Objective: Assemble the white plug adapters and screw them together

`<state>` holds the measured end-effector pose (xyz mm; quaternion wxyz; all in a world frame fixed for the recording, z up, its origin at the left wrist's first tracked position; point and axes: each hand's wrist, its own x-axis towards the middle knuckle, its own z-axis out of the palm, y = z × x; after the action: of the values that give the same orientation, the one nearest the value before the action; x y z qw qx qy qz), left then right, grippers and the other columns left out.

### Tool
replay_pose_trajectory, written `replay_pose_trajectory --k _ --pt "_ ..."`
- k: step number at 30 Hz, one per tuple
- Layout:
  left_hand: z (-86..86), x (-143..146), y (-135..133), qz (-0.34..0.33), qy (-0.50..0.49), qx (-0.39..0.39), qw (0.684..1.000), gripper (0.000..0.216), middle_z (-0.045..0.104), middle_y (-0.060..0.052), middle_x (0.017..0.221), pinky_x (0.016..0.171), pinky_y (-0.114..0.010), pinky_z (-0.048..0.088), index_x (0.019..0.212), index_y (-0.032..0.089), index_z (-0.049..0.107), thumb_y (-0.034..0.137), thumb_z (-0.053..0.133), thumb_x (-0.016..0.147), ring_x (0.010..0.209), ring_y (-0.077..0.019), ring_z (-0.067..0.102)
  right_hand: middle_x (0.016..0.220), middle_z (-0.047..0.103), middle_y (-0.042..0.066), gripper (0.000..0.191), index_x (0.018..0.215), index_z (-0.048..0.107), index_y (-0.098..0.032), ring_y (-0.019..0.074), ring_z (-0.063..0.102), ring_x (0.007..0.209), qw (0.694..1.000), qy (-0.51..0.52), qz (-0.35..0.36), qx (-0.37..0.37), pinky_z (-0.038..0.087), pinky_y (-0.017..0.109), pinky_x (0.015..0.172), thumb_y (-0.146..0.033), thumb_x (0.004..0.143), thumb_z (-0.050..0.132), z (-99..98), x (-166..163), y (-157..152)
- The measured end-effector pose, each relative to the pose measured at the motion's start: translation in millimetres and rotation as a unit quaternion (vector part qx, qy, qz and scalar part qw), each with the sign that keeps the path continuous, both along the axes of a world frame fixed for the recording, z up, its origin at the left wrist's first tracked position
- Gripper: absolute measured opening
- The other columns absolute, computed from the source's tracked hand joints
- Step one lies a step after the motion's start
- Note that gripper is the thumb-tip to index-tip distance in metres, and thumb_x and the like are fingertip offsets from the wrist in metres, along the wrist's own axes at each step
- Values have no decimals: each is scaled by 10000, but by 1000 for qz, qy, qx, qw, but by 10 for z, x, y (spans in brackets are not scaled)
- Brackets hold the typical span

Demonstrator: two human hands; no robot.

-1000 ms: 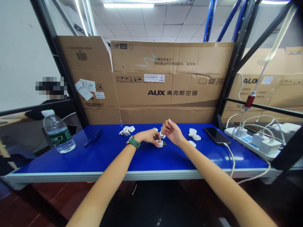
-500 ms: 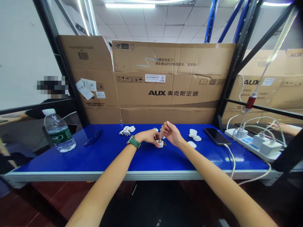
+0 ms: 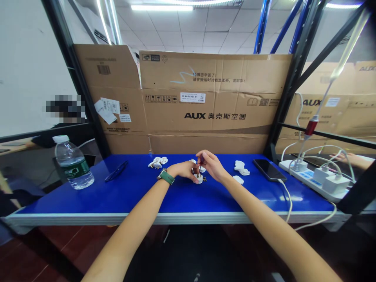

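Note:
My left hand (image 3: 188,170), with a green-strapped watch (image 3: 167,176) on its wrist, is closed on a small white plug base (image 3: 198,179) resting on the blue table. Brass-coloured metal shows in the base. My right hand (image 3: 212,163) pinches a thin dark tool, apparently a screwdriver (image 3: 200,169), held upright with its lower end at the plug. Small brass pieces (image 3: 205,179) lie just right of the base. Behind the hands, other white pieces (image 3: 202,169) are partly covered.
White plug parts (image 3: 158,162) lie to the left, and white covers (image 3: 239,165) to the right. Further out are a pen-like dark object (image 3: 116,171), a water bottle (image 3: 73,166), a charging phone (image 3: 269,170) and a power strip (image 3: 311,178). Cardboard (image 3: 211,98) walls the back.
My right hand has shifted slightly left and turned, from a raised fist to a pinch over the plug base, its dark tool now showing upright. My left hand stays in place.

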<state>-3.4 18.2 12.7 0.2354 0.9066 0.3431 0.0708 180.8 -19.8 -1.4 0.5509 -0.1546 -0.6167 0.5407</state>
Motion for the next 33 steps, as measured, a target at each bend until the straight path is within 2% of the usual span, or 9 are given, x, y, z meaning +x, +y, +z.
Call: replay_pose_trajectory --k 3,15,27,30,33 --pt "31 1 -31 6 15 1 1000 445 686 -14 838 732 -285 446 937 177 696 462 858 635 778 -187 629 818 609 19 376 1127 655 -245 171 594 751 999 -25 -24 10 527 332 747 -521 872 651 18 31 1" --pt "-1 1 16 8 22 0 1000 455 701 -20 903 753 -282 450 966 193 703 461 856 632 845 -204 642 945 610 23 351 1166 680 -260 159 627 803 999 -22 -40 12 562 349 797 -385 840 712 27 85 34" --pt "24 0 -16 15 18 -1 1000 465 707 -19 893 760 -280 449 956 186 709 472 861 622 836 -202 647 759 595 1 289 953 707 -221 175 612 687 977 -93 -178 77 580 320 637 -336 706 804 -4 118 151" --pt "11 1 -4 21 22 6 1000 488 707 -17 881 750 -280 445 962 189 708 496 863 615 820 -199 641 838 656 33 275 1013 715 -215 181 626 722 963 -127 -212 111 580 326 669 -368 785 734 2 135 132" --pt "6 3 6 19 28 12 999 490 714 -23 918 743 -279 442 963 194 707 504 861 617 841 -204 641 974 713 63 325 1154 690 -222 190 672 788 964 -133 -196 121 578 351 752 -378 881 607 9 137 113"
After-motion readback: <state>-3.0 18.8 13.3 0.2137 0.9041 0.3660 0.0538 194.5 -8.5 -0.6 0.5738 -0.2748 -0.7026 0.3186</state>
